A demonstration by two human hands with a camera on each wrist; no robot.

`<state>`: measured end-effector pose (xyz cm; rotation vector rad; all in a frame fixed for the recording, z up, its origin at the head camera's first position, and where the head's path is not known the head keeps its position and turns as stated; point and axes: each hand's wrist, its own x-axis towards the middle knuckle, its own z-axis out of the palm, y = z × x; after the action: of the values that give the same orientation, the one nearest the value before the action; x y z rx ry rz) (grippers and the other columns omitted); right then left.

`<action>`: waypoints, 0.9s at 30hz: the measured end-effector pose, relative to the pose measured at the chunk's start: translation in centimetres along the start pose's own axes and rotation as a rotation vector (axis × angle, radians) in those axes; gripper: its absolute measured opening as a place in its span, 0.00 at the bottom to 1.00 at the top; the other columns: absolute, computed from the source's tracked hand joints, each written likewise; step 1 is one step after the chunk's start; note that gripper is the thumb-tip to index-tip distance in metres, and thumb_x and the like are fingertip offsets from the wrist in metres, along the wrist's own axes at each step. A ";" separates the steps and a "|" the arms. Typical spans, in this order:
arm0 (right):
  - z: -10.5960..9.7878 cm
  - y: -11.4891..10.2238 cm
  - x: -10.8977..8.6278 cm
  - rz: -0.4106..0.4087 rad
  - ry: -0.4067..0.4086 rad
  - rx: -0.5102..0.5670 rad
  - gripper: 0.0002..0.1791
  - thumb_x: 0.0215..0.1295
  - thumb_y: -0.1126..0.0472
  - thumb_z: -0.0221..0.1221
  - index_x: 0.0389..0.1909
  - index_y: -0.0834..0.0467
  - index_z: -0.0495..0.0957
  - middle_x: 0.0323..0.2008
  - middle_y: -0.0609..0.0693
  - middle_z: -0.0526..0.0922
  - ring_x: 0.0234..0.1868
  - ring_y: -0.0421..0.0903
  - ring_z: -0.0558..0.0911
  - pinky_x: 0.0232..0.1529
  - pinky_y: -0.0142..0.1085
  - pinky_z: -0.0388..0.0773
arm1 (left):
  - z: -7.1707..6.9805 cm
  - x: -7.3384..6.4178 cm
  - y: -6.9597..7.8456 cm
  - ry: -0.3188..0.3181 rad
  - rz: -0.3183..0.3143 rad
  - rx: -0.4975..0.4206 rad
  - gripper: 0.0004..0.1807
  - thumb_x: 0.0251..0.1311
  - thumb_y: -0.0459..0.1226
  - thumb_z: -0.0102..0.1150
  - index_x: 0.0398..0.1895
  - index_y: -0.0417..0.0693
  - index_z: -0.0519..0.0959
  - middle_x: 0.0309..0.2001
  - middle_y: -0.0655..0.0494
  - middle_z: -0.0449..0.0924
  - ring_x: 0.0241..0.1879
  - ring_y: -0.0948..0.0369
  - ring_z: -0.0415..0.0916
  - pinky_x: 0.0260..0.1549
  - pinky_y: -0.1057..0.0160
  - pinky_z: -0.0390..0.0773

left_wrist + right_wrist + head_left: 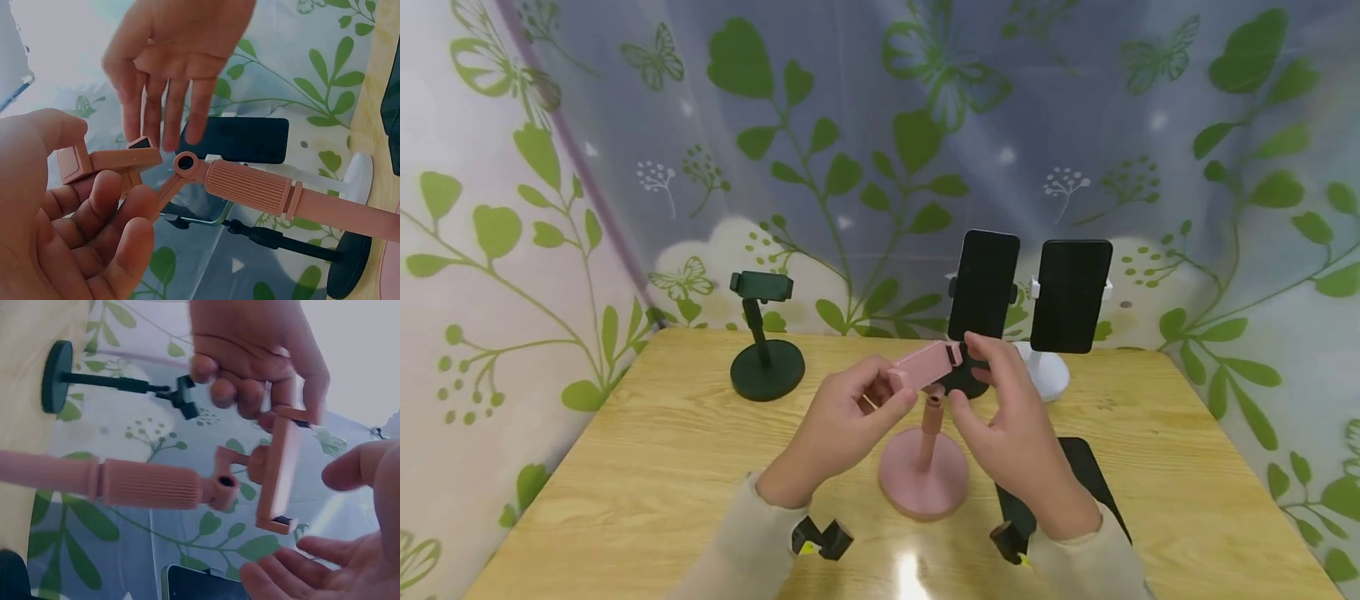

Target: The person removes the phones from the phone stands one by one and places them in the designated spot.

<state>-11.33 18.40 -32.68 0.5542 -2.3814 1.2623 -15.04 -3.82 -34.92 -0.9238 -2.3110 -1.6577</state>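
Observation:
A pink phone stand [931, 483] with a round base stands upright on the table between the two hands. Its pink clamp head [925, 364] is tilted at the top of the ribbed stem [150, 484], joined by a hinged arm. My left hand [850, 412] pinches the left end of the clamp between thumb and fingers. Beside the clamp's other end is my right hand [1011, 421], thumb and fingers spread with a gap between them. Dark pads show inside the clamp's end lips in the right wrist view, and no phone sits in it.
A dark green stand [767, 367] with a bare clamp is at the back left. Behind my right hand, a black stand and a white stand [1052, 379] carry phones [1071, 296]. Under my right forearm lies a flat black slab [1093, 475]. A leaf-patterned curtain [842, 167] hangs behind the table.

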 end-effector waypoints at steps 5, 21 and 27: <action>0.3 0.3 -0.2 -0.013 -0.003 -0.022 0.33 0.70 0.66 0.63 0.74 0.56 0.65 0.68 0.48 0.69 0.68 0.44 0.70 0.65 0.46 0.74 | 0.1 0.1 0.2 0.012 -0.019 0.012 0.06 0.70 0.42 0.65 0.41 0.53 0.80 0.32 0.61 0.80 0.32 0.61 0.78 0.29 0.64 0.80; 0.3 0.2 -0.3 -0.034 -0.008 -0.017 0.33 0.68 0.69 0.63 0.73 0.54 0.66 0.64 0.46 0.72 0.65 0.42 0.72 0.61 0.43 0.78 | 0.9 0.1 1.3 0.152 -0.182 -0.373 0.10 0.69 0.31 0.65 0.46 0.36 0.75 0.41 0.43 0.82 0.38 0.55 0.86 0.39 0.59 0.87; -0.4 0.2 -0.3 -0.031 0.006 0.005 0.32 0.69 0.71 0.62 0.72 0.56 0.66 0.65 0.49 0.72 0.65 0.44 0.73 0.60 0.41 0.80 | 1.0 0.6 1.0 0.219 -0.190 -0.509 0.09 0.71 0.28 0.60 0.47 0.31 0.72 0.43 0.42 0.81 0.39 0.55 0.87 0.42 0.59 0.87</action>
<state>-11.16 18.87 -32.75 0.5861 -2.3564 1.2554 -14.78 -2.49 -34.23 -0.5618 -1.9148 -2.3576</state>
